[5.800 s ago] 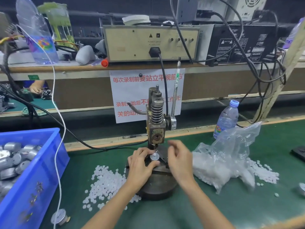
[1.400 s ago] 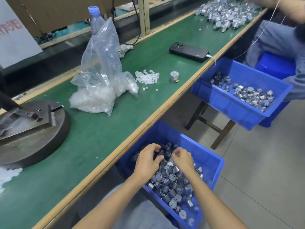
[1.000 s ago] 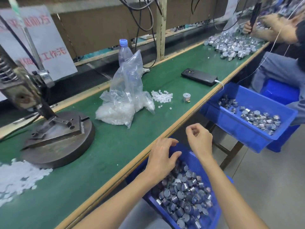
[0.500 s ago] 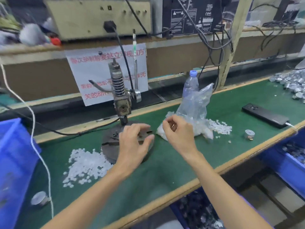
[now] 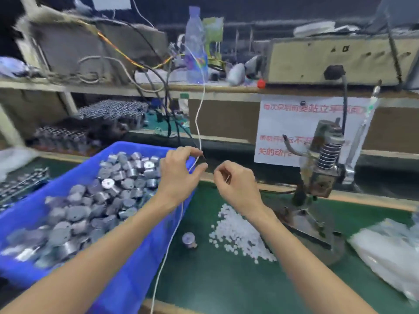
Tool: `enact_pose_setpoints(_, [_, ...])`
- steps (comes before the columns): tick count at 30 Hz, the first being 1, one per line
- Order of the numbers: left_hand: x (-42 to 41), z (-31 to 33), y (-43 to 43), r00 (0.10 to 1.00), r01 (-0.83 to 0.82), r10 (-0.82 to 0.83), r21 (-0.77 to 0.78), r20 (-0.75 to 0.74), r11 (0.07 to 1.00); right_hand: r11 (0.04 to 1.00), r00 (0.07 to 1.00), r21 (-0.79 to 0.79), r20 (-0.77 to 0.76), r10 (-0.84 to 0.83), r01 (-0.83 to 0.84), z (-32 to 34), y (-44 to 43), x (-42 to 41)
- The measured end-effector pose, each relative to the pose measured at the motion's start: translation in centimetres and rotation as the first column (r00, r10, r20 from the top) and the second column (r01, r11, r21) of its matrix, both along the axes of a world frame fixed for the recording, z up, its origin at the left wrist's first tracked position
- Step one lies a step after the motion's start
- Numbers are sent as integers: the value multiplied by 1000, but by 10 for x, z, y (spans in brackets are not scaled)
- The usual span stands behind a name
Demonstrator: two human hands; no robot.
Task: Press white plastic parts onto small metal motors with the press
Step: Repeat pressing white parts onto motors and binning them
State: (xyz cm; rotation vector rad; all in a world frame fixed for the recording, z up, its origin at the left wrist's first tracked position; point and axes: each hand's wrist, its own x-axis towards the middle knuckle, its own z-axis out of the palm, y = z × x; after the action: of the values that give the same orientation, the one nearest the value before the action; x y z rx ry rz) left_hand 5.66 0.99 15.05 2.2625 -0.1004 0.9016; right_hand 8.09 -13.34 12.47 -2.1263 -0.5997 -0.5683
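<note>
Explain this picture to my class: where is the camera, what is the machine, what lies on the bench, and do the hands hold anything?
The picture comes from a camera on the worker's head, looking down at both hands. On the right stands a small metal press with a coil spring. On the green bench mat lie a pile of small white plastic parts, one loose silver metal motor and a clear plastic bag. The blue plastic crate on the left holds many cylindrical metal motors. The left hand hovers at the crate's corner, thumb and forefinger apart, a thin white cable showing between them. The right hand has curled fingers; whether they hold anything is too blurred to tell.
</note>
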Motion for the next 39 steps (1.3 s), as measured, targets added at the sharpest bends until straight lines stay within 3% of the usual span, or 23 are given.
enact_pose_setpoints(6, [-16, 6, 98, 974, -224, 225, 71, -11, 972, 972, 988, -175, -6, 156, -154, 11, 76, 15])
enact_pose_setpoints(12, [-14, -22, 169, 923, -342, 354, 100, -152, 934, 907, 961, -317, -102, 258, -278, 11, 131, 34])
enact_pose_setpoints(19, [9, -60, 186, 884, -270, 352, 278, -308, 922, 780, 904, -460, -274, 329, -424, -3, 177, 49])
enact_pose_setpoints(23, [15, -69, 179, 872, -201, 353, 410, -338, 890, 760, 909, -501, -268, 320, -415, -7, 187, 57])
enact_pose_setpoints(29, [10, -95, 158, 656, -57, 483, 600, -580, 798, 681, 923, -630, -177, 342, -373, -12, 191, 57])
enact_pose_setpoints(34, [9, -93, 156, 645, -50, 415, 507, -641, 860, 724, 926, -580, -184, 330, -373, -10, 187, 55])
enact_pose_setpoints(37, [12, -75, 162, 676, -164, 337, 312, -655, 936, 761, 935, -544, -182, 304, -353, -10, 184, 52])
enact_pose_setpoints(39, [12, -56, 166, 716, -284, 281, 101, -639, 954, 759, 932, -542, -186, 310, -361, -8, 181, 49])
